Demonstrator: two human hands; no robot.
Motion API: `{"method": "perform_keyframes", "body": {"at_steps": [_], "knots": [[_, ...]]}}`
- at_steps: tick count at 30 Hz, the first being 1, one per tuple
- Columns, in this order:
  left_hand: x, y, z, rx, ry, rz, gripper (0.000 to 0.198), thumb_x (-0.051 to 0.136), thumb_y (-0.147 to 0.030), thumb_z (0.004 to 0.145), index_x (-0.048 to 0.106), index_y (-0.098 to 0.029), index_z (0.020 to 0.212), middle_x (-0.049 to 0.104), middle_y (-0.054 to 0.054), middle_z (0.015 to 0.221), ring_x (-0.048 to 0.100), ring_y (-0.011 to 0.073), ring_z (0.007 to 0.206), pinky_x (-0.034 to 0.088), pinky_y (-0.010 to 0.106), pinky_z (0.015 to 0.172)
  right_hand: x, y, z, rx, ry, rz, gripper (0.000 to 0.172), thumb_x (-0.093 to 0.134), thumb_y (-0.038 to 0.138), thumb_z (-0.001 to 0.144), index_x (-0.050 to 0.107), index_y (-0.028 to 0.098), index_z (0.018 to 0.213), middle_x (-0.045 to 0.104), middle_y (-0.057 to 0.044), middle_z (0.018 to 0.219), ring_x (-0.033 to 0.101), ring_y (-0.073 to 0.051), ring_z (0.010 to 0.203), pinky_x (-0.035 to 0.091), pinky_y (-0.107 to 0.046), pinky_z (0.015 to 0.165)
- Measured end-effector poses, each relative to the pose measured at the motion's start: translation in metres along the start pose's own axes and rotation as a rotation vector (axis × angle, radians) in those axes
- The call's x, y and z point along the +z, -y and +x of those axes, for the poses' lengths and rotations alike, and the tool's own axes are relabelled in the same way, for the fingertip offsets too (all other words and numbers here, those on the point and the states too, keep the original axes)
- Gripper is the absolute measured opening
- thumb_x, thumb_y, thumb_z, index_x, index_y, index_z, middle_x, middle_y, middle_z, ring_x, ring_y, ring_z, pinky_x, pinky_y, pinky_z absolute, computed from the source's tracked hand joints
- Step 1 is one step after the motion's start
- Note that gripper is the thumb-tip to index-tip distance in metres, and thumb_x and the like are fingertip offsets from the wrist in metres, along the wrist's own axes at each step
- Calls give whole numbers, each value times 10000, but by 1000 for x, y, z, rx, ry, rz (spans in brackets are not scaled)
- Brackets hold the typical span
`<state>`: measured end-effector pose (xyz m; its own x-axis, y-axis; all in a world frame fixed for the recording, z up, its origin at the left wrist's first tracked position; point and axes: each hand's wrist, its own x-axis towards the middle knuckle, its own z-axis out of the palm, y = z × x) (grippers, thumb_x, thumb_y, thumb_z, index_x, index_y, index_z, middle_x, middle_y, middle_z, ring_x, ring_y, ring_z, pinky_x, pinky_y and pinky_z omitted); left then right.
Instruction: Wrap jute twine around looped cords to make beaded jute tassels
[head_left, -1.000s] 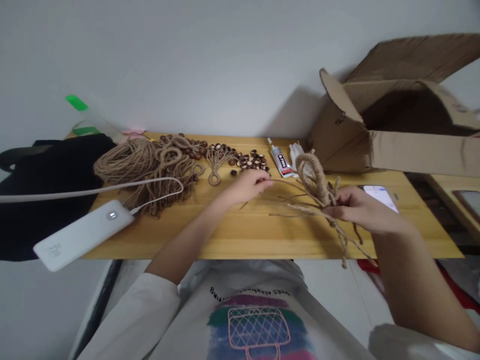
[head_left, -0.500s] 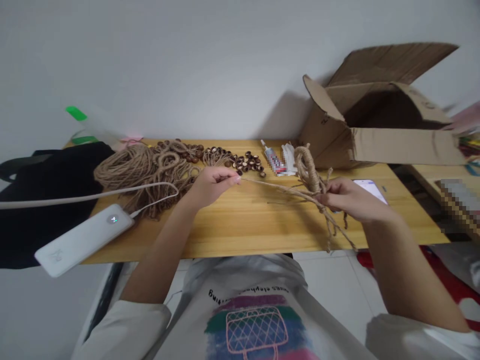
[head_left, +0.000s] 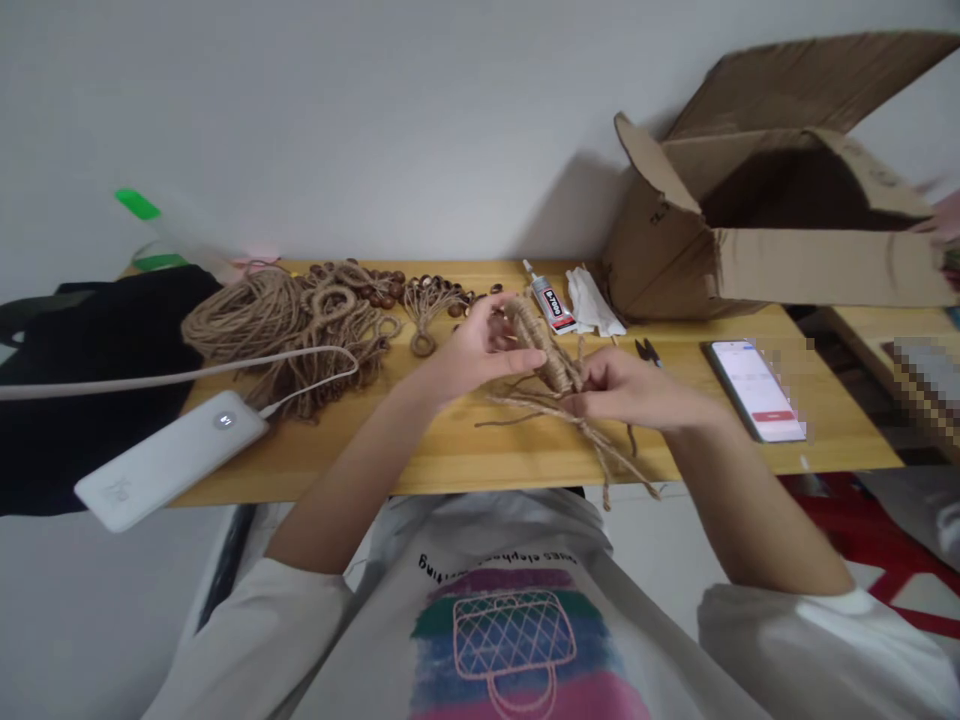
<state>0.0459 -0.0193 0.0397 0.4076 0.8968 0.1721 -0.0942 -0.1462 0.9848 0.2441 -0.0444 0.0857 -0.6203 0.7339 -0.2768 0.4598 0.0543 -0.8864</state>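
Over the middle of the table, both hands are on a ring wrapped in jute twine (head_left: 546, 350), with loose twine ends (head_left: 600, 445) hanging from its base. My left hand (head_left: 480, 350) curls around the ring's left side, thumb on the front and fingers behind. At the ring's base, where the ends gather, my right hand (head_left: 630, 385) pinches the twine; its fingertips are partly hidden. Behind my left hand are dark half-shell beads (head_left: 431, 290) and a small looped bundle of twine (head_left: 424, 335).
A large twine heap (head_left: 247, 320) lies left, near a white power bank (head_left: 172, 460) with its cable. A glue tube (head_left: 551, 300), a crumpled white wrapper (head_left: 592, 300) and small scissors (head_left: 649, 350) lie behind the hands. A phone (head_left: 757, 390) and an open cardboard box (head_left: 825, 265) are at right.
My left hand has let go of the stretched twine strand and moved right onto the ring. My right hand has come left with the ring, uncovering the phone and scissors.
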Motion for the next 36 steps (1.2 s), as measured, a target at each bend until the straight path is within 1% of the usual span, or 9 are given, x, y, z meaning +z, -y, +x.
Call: {"method": "perform_keyframes", "body": {"at_steps": [4,7,9,13,15,19,25,31,36], "knots": [[1,17,-1,-60,65,65,703,768,-436,652,433,-192,1220,655,92,969,659,215,891,527,375,781,4,3,9,-2,59,-34,340,544,286,725,325,191,482,215,79,466,184,-36,429,131,-209,414],[-6,10,-9,148,-179,446,950,770,-490,626,253,-230,1379,518,151,1267,514,285,1192,440,457,960,-1,2,14,47,110,-109,318,547,246,721,342,185,486,223,86,454,196,-33,423,141,-201,406],[-10,-7,-16,312,-215,755,1010,749,-518,640,173,-239,1421,370,165,1420,312,344,1353,312,515,1065,-6,0,18,68,199,-176,292,547,216,722,367,177,495,246,86,460,226,-33,428,159,-196,408],[-9,-41,-22,438,337,1085,540,651,-388,783,455,-225,1258,530,101,1298,453,295,1252,328,470,1051,-12,-2,32,41,417,-246,243,570,144,695,405,164,518,287,90,478,278,-35,453,196,-190,427],[-5,-47,-21,387,494,1087,415,625,-309,803,510,-185,1182,599,96,1194,546,254,1132,403,405,979,-12,-4,38,15,496,-187,198,589,111,667,441,157,544,335,90,500,320,-40,481,235,-186,446],[-1,-40,-21,251,551,990,443,589,-230,815,462,-162,1234,586,107,1201,576,216,1078,458,325,879,-12,-9,44,20,624,-36,141,611,124,671,527,135,559,420,81,518,380,-45,499,290,-185,473],[-1,-28,-21,166,665,989,326,486,-225,898,539,-222,1220,569,69,1230,598,184,1027,473,299,852,-15,-17,46,74,624,-31,163,697,180,638,593,140,519,452,71,469,395,-50,468,290,-187,443],[-5,-22,-24,120,715,1038,308,421,-213,931,590,-187,1187,673,60,1014,629,181,891,484,296,767,-22,-21,44,70,487,-107,219,673,310,730,632,154,583,452,60,471,361,-51,455,243,-211,446],[-17,-9,-27,105,492,1006,351,442,-175,903,558,-178,1235,677,68,1024,620,178,913,481,290,776,-16,-16,26,-7,-118,-338,150,586,294,801,650,161,774,462,61,492,361,-70,450,252,-230,494]]}}
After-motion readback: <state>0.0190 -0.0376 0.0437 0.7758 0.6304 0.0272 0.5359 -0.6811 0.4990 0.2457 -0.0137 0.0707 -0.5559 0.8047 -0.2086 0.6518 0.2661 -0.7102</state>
